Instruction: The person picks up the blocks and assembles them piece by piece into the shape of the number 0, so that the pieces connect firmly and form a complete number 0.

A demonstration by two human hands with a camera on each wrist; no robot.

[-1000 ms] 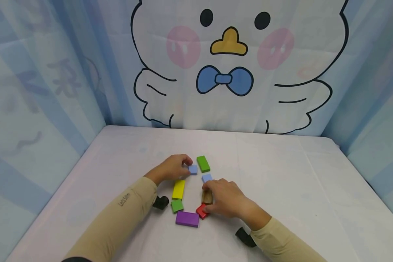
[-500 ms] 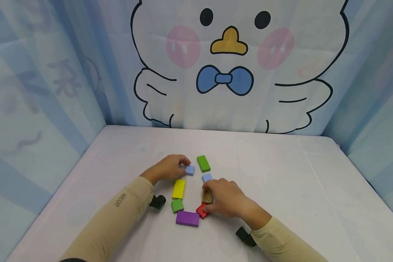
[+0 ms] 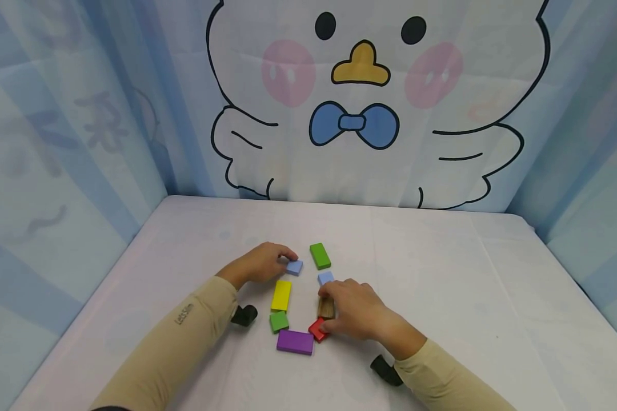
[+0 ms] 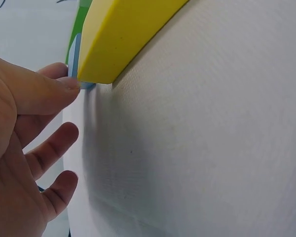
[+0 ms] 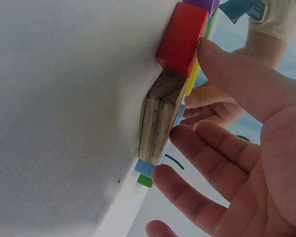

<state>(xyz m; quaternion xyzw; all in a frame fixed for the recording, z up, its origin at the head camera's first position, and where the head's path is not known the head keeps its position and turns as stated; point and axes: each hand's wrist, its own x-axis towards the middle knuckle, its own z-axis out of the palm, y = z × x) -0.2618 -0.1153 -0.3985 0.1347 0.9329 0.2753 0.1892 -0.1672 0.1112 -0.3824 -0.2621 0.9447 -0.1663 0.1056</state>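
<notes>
My left hand [image 3: 261, 264] pinches a small light blue block [image 3: 295, 268] between thumb and fingers, just beyond the far end of a yellow block [image 3: 281, 295]. In the left wrist view the thumb lies on the light blue block [image 4: 75, 57] beside the yellow block. My right hand [image 3: 357, 311] rests over the right row, fingers loosely bent. Its thumb touches a red block [image 5: 183, 37], and its fingertips lie against or close by a brown wooden block [image 5: 160, 118]. A second light blue block [image 3: 325, 278] sits past the wooden one.
A long green block [image 3: 320, 256] lies at the far end of the right row. Nearer, a small green block [image 3: 279, 322] adjoins the yellow one, and a purple block [image 3: 295, 342] lies across the front. Everything stands on a white cloth-covered table [image 3: 457, 285] with curtains around it.
The left hand has drawn its light blue block a little to the left, away from the long green block, and the block has turned slightly. The right hand stays in place.
</notes>
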